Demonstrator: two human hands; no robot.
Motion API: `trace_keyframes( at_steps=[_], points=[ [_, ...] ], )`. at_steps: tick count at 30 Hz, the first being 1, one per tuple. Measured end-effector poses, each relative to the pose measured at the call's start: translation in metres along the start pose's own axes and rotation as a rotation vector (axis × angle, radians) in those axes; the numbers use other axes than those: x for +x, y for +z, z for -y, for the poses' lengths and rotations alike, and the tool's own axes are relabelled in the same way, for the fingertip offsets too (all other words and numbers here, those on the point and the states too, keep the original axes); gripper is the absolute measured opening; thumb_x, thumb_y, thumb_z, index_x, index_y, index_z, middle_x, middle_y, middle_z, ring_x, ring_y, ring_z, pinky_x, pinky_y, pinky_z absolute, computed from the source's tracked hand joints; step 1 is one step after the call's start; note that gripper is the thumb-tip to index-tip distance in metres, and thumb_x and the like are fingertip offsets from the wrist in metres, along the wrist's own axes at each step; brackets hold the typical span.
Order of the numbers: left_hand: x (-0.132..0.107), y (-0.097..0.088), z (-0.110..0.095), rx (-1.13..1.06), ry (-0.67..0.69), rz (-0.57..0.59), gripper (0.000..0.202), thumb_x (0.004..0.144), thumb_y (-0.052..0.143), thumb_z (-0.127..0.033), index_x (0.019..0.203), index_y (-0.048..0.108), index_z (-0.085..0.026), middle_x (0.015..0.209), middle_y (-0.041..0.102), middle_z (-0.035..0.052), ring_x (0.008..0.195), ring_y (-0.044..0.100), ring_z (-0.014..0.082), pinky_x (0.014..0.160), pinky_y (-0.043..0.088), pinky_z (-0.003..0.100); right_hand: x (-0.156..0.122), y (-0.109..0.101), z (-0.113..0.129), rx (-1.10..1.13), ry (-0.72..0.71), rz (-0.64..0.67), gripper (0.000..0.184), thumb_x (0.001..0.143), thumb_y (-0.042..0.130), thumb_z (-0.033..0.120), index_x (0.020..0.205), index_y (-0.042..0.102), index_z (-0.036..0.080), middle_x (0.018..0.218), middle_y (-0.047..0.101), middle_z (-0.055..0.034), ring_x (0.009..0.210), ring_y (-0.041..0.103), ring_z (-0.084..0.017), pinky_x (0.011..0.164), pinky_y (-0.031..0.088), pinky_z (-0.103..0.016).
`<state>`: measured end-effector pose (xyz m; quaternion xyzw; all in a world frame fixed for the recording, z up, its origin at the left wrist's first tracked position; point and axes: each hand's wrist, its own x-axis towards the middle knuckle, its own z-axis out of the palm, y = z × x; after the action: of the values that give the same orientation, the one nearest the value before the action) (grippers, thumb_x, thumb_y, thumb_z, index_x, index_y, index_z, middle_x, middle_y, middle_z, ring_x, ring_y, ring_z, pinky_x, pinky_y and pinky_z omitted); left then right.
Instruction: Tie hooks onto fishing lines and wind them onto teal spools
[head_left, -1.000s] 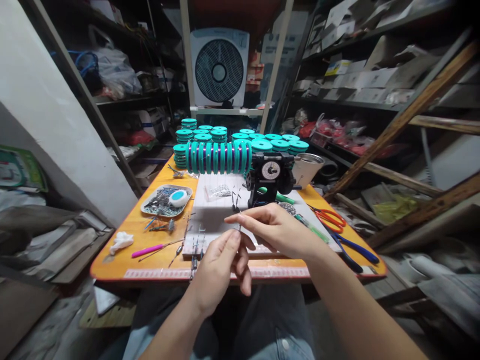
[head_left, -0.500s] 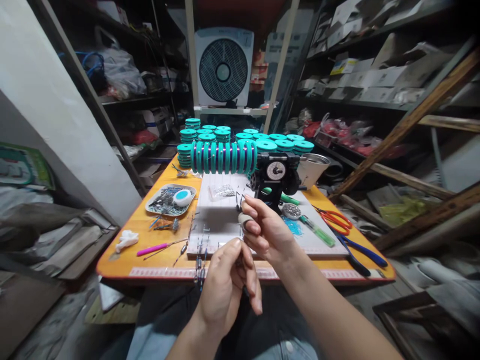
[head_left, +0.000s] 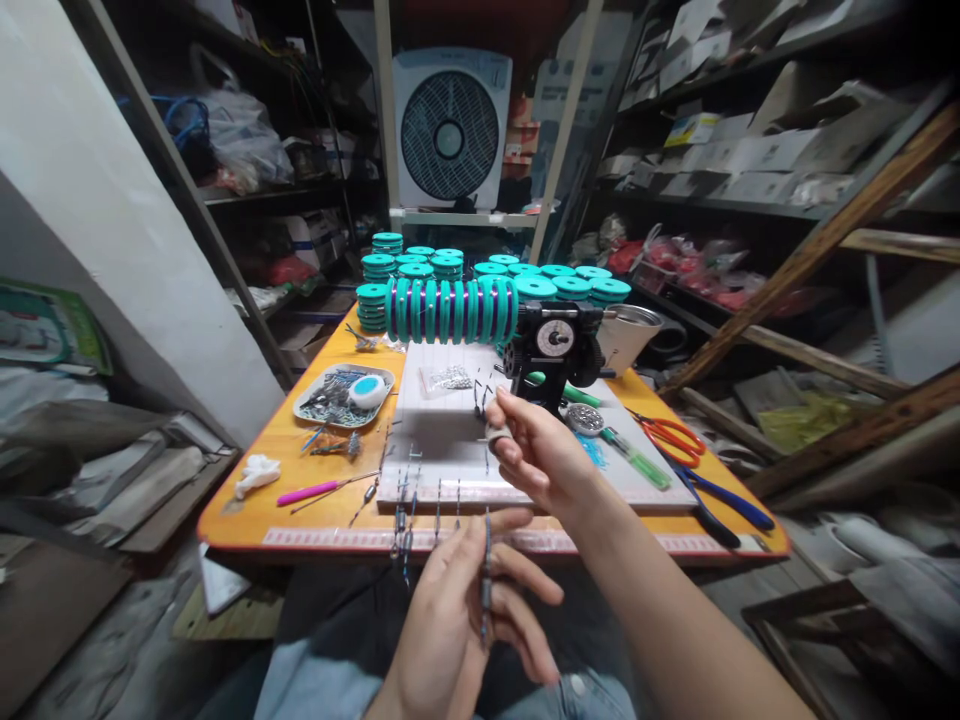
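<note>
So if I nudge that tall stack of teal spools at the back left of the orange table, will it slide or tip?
The tall stack of teal spools is several flat discs piled loosely, so it would probably shear or topple rather than slide whole. The discs look like light plastic. Once knocked onto their edges, they might roll across the orange table.

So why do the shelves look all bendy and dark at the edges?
Head view: the wide lens bows the shelves outward and dims the corners; the table and teal spools in the middle are bright and sharp; the left hand, close to the camera, looks slightly soft.
</note>
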<state>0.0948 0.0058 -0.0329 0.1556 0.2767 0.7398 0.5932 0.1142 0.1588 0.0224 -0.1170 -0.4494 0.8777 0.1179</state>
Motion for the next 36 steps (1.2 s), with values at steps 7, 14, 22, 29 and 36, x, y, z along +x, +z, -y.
trace_keyframes(
  at_steps=[7, 14, 22, 29, 36],
  points=[
    [-0.014, -0.027, 0.016, -0.163, 0.126, 0.286, 0.051, 0.098, 0.011, -0.027, 0.104, 0.058, -0.009, 0.084, 0.067, 0.0133, 0.057, 0.066, 0.0169, 0.045, 0.05, 0.018, -0.03, -0.011, -0.031, -0.319, 0.063, 0.061, 0.041, 0.089, 0.046, 0.046, 0.105, 0.06, 0.01, 0.052, 0.053, 0.0001, 0.029, 0.034, -0.003, 0.029, 0.021, -0.012],
    [-0.016, -0.032, 0.024, -0.169, 0.141, 0.281, 0.051, 0.097, 0.008, -0.025, 0.095, 0.057, -0.008, 0.085, 0.067, 0.0164, 0.057, 0.066, 0.017, 0.044, 0.049, 0.018, -0.045, -0.003, -0.051, -0.341, 0.028, 0.134, 0.026, 0.083, 0.06, 0.038, 0.087, 0.056, 0.013, 0.06, 0.053, 0.0006, 0.037, 0.044, -0.005, 0.03, 0.035, -0.013],
    [-0.021, -0.014, 0.002, -0.042, 0.103, 0.054, 0.047, 0.096, 0.02, -0.023, 0.073, 0.058, -0.007, 0.075, 0.064, 0.0104, 0.049, 0.061, 0.0124, 0.042, 0.045, 0.018, -0.04, 0.012, -0.07, -0.06, -0.046, 0.048, 0.027, 0.082, 0.062, 0.035, 0.076, 0.05, 0.012, 0.061, 0.054, 0.0007, 0.034, 0.042, -0.003, 0.028, 0.03, -0.011],
    [-0.022, -0.009, -0.001, -0.012, 0.121, 0.04, 0.048, 0.096, 0.016, -0.02, 0.072, 0.055, -0.008, 0.066, 0.063, 0.0099, 0.047, 0.06, 0.0133, 0.041, 0.044, 0.019, -0.04, 0.018, -0.073, 0.022, -0.079, -0.016, 0.021, 0.083, 0.061, 0.033, 0.081, 0.053, 0.014, 0.065, 0.054, 0.0013, 0.033, 0.037, 0.0, 0.028, 0.022, -0.01],
    [-0.025, -0.015, 0.001, 0.044, 0.05, 0.072, 0.044, 0.097, 0.013, -0.024, 0.089, 0.053, -0.006, 0.07, 0.065, 0.0134, 0.051, 0.063, 0.0162, 0.044, 0.046, 0.02, -0.049, 0.005, -0.066, -0.242, -0.032, 0.108, 0.026, 0.088, 0.055, 0.035, 0.095, 0.059, 0.01, 0.051, 0.046, 0.0031, 0.04, 0.039, -0.003, 0.036, 0.03, -0.012]
  ],
)
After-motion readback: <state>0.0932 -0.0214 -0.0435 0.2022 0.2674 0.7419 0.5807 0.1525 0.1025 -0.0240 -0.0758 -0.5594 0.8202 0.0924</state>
